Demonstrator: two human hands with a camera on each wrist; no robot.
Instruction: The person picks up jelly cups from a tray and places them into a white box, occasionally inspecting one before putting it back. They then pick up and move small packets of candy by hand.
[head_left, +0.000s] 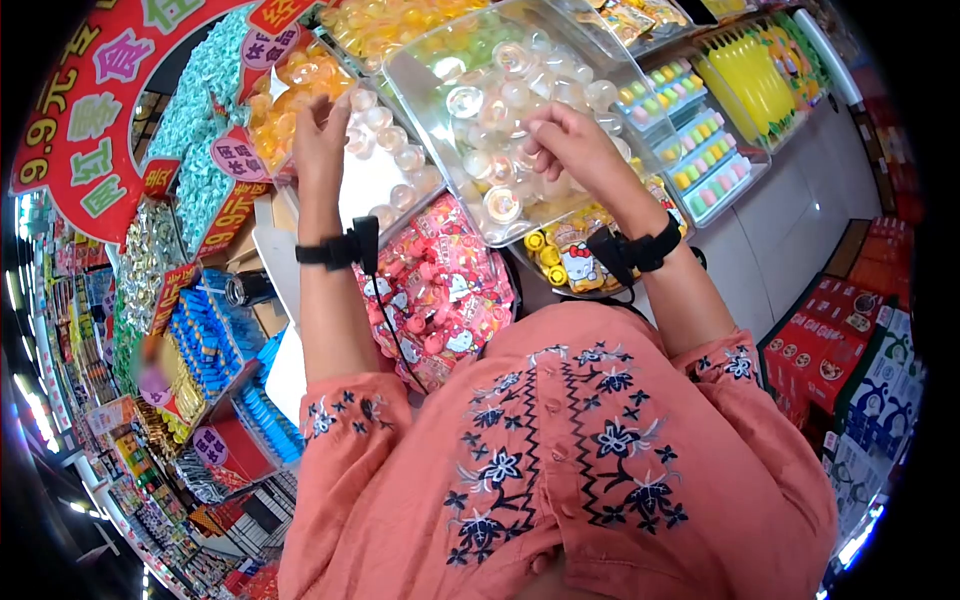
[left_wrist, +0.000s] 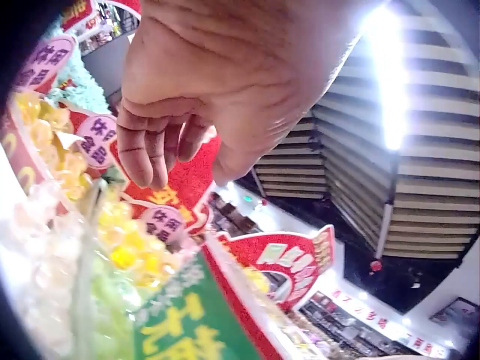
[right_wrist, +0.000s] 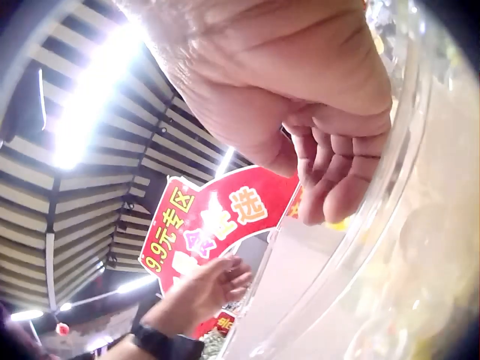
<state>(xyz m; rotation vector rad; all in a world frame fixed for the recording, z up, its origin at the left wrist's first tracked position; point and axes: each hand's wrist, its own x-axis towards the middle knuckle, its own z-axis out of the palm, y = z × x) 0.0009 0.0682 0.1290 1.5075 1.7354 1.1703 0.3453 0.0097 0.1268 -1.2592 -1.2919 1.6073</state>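
The left hand (head_left: pixel 322 140) is raised over the edge of a bin of orange jelly cups (head_left: pixel 300 90), its fingers loosely bent with nothing visible between them. In the left wrist view the same hand (left_wrist: pixel 202 97) hangs with relaxed fingers. Over a clear plastic bin (head_left: pixel 475 215) of pale round jelly cups (head_left: pixel 500 130), the right hand (head_left: pixel 575 145) is held with fingers bent. The right wrist view shows this hand (right_wrist: pixel 300 112) beside the clear bin's rim (right_wrist: pixel 409 112), its fingers loosely curled and no item seen in them.
Pink wrapped candies (head_left: pixel 440 290) lie in a bin near the body. Trays of pastel sweets (head_left: pixel 700 150) and yellow packs (head_left: pixel 750 80) stand at the right. Teal-wrapped candies (head_left: pixel 200 110), blue packs (head_left: pixel 205 325) and a red sign (head_left: pixel 75 110) are at the left.
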